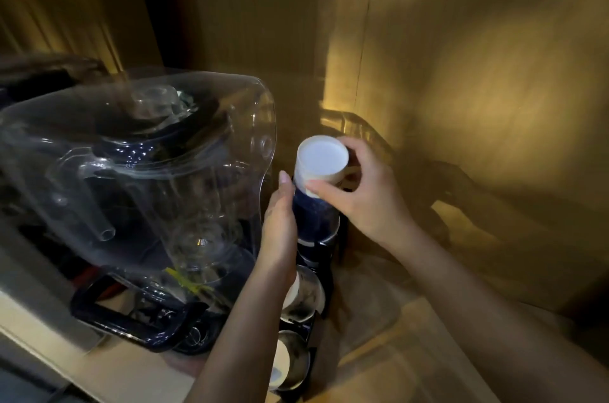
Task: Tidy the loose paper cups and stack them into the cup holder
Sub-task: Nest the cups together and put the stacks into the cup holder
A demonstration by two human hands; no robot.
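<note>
A white paper cup (320,161) is held upside down, its flat bottom facing me, over the top of a dark blue tube of the cup holder (316,215). My right hand (362,188) grips the cup from the right with thumb and fingers around its wall. On the left side of the tube my left hand (280,224) lies flat against it and steadies it. Lower down, two more tubes of the cup holder (304,299) show cup rims inside them.
A large blender with a clear plastic cover (148,172) and a dark blue base stands close on the left, on a wooden counter (379,346). Wooden panel walls rise behind and to the right. The light is dim and yellow.
</note>
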